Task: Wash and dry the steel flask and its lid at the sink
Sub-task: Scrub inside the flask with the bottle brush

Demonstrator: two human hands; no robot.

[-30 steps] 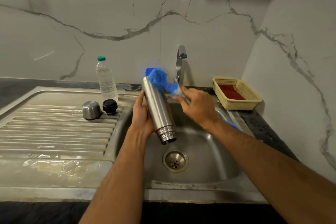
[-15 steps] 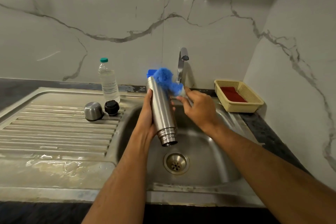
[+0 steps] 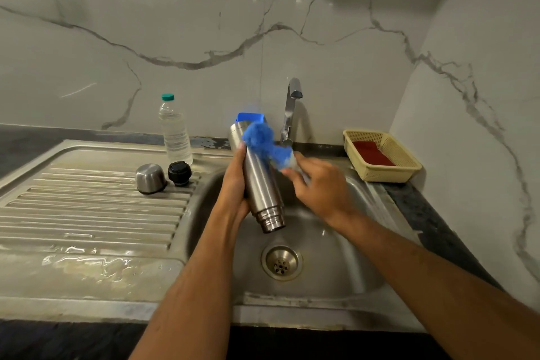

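Note:
My left hand (image 3: 235,184) grips the steel flask (image 3: 260,184) over the sink basin (image 3: 336,257). The flask is tilted, its threaded mouth pointing down towards me and its base up near the tap. My right hand (image 3: 318,184) holds a fluffy blue scrubber (image 3: 264,142) and presses it against the flask's upper side near the base. The steel cup lid (image 3: 150,178) and the black stopper (image 3: 179,173) stand on the ribbed drainboard (image 3: 87,207) to the left.
A steel tap (image 3: 290,108) rises behind the basin, with a blue object (image 3: 248,117) partly hidden behind the flask. A clear water bottle (image 3: 174,131) stands at the drainboard's back. A beige basket (image 3: 382,155) holding something red sits at the right. The drain (image 3: 281,262) lies below.
The blue scrubber has slid along the flask's upper part near its base, and my right hand has shifted with it. The left hand keeps the same hold on the flask.

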